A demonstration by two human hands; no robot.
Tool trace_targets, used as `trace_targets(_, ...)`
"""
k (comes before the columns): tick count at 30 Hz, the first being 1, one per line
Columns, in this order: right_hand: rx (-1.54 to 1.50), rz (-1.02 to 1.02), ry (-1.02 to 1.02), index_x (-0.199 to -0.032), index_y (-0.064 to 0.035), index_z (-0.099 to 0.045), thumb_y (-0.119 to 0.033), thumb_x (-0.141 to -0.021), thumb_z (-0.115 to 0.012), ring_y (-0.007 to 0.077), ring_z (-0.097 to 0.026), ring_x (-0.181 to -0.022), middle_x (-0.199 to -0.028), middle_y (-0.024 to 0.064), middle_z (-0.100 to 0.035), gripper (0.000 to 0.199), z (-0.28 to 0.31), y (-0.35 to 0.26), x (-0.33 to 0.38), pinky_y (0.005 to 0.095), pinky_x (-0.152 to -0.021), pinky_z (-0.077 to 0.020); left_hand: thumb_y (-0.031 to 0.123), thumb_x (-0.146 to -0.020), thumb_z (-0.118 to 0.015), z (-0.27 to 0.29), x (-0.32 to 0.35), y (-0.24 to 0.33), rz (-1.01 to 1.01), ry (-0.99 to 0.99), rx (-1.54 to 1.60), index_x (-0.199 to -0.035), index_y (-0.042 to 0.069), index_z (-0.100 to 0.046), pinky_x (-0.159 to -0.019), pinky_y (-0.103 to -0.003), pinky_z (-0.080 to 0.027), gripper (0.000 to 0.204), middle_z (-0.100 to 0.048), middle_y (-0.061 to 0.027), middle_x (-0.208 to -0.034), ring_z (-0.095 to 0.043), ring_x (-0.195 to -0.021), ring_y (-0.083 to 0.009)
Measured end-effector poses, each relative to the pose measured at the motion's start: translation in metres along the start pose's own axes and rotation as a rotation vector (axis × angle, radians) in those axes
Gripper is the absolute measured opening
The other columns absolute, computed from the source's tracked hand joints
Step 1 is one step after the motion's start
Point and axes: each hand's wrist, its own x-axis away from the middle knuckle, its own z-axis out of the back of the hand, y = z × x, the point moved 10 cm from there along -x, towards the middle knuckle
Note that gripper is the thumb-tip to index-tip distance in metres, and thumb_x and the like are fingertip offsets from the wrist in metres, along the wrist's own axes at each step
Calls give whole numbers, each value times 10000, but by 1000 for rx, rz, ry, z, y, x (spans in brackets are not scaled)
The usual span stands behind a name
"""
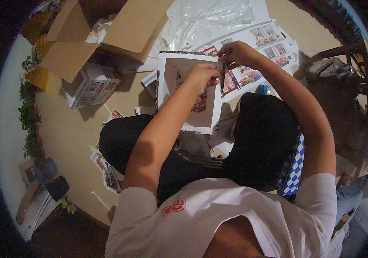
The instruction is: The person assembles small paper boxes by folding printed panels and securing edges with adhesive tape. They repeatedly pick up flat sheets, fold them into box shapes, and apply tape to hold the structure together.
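Note:
I sit on the floor with a white, partly folded printed carton (179, 92) standing open in front of my knees. My left hand (203, 73) pinches the carton's right wall near its top edge. My right hand (234, 52) grips the same top right corner from behind, fingers closed on the card flap. Both hands touch the carton and are close together. The carton's inside is plain white with a colourful print showing on its far wall.
An open brown cardboard box (106, 38) with several printed cartons inside stands at the far left. Flat printed carton sheets (261, 41) and clear plastic wrap (210, 17) lie beyond my hands. More flat sheets (106, 172) lie by my left leg. Dark furniture (343, 73) stands at right.

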Motion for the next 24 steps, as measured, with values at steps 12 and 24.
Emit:
trace_targets(12,30,92,-13,-1068,26,-679,-68,-829,-690,145,-670,-794,-917,116,-703,258,4,-10,6,261,-741,-561,5,-818,-633,6,-19,0,-39,17,254,-846,-34,-589,-679,-290,-606,65,-565,-86,-792,-607,-695,-184)
trace_targets(24,46,100,-13,-1106,-10,-678,-35,-827,-663,123,-658,-809,-906,94,-714,280,7,-5,7,252,-793,-533,95,-823,-698,8,-18,5,-42,107,156,-934,-2,-615,-595,-301,-613,169,-596,-80,-838,-606,-697,-192)
